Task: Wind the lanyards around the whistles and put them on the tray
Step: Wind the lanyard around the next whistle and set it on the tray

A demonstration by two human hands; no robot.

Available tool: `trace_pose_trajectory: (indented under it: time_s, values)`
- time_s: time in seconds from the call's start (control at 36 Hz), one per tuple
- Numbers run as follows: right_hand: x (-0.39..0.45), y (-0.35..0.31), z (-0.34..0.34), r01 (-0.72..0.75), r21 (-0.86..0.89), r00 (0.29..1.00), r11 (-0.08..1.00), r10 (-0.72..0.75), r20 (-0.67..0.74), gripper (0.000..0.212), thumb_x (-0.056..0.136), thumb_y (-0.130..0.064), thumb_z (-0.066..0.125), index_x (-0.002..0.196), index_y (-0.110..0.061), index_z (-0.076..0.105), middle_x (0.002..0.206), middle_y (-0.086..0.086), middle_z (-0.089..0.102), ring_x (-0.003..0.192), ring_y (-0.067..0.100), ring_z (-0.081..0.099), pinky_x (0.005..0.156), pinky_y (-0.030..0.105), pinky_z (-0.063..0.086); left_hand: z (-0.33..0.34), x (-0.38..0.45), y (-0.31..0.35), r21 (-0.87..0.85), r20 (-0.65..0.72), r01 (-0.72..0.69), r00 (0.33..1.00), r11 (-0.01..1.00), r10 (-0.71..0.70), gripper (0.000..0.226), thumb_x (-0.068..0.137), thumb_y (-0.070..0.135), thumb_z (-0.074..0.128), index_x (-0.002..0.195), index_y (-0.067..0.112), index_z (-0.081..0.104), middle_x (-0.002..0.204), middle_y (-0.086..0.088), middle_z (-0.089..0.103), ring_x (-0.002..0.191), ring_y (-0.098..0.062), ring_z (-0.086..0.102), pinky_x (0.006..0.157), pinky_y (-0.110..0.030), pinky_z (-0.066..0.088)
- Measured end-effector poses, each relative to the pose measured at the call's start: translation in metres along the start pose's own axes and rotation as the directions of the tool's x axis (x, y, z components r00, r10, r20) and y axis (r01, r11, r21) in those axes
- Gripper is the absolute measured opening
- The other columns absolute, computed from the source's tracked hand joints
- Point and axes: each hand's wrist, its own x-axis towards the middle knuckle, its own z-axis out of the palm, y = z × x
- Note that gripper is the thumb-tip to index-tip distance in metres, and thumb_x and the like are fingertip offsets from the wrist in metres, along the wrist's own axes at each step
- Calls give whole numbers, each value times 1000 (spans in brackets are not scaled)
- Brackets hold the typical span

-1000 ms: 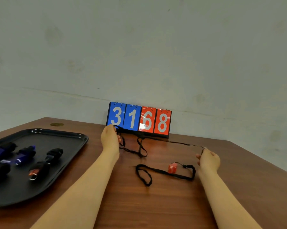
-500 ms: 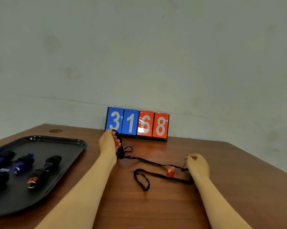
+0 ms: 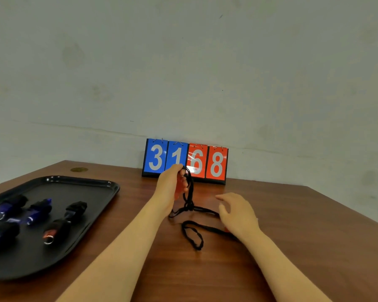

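Observation:
My left hand [image 3: 171, 187] is raised in front of the scoreboard and grips a red whistle [image 3: 179, 191]. Its black lanyard [image 3: 189, 192] hangs in loops from my fingers down to the table. My right hand [image 3: 237, 213] hovers low over the table to the right with fingers relaxed and spread, holding nothing. A strand of that lanyard runs to just left of it. A second black lanyard [image 3: 192, 235] lies looped on the table; its red whistle [image 3: 226, 230] peeks out from under my right hand. A black tray [image 3: 92, 188] at the left holds several wound whistles, blue ones and a red one [image 3: 53, 233].
A flip scoreboard [image 3: 184, 161] reading 3168 stands at the back of the wooden table [image 3: 292, 236] against the wall. A round brass cap [image 3: 79, 170] sits in the table's far left corner. The table's right edge runs diagonally at the right.
My right hand let go of the lanyard end and moved left toward my left hand. My left hand rose, and the lanyard now hangs slack in loops from it.

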Motion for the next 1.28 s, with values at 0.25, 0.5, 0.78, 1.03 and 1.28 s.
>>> trace_pose_trajectory:
  time_s: [0.25,0.5,0.78,1.03,1.28]
  values:
    - [11,-19,29,242,-157,938,957,-189,290,27,97,-40,49,119,-29,59,108,-8,58,103,11,52,88,30,47,-3,2,4,41,-34,-42,998,998,43,39,96,20,49,56,15,50,52,0,50,51,-13,47,58,-26,43]
    - [7,-13,-6,-194,743,952,641,305,-15,37,103,-24,36,73,-11,54,66,2,58,67,18,56,67,28,44,-26,14,-12,153,-246,-91,961,984,127,18,92,14,43,73,15,43,62,-2,37,54,-13,32,53,-26,29]
    - [12,31,-30,-181,919,680,350,720,-140,33,102,-26,39,72,-17,49,63,0,38,56,14,33,52,26,28,-41,19,-20,65,-416,-76,904,995,96,21,94,14,39,73,15,40,64,-3,35,55,-14,31,52,-26,29]
    - [7,43,-31,-181,859,531,478,783,-324,32,104,-28,34,91,-6,54,74,3,50,68,20,47,64,32,38,-52,20,-11,-267,-522,-115,852,957,-43,22,92,17,42,71,19,47,60,4,43,51,-9,40,49,-20,35]
    - [6,42,-23,-388,494,789,778,558,-259,33,102,-26,37,84,-8,59,80,8,59,62,15,49,52,27,37,-43,16,-17,-81,-275,51,959,995,-72,29,96,24,48,67,20,51,58,4,47,51,-11,44,51,-22,40]
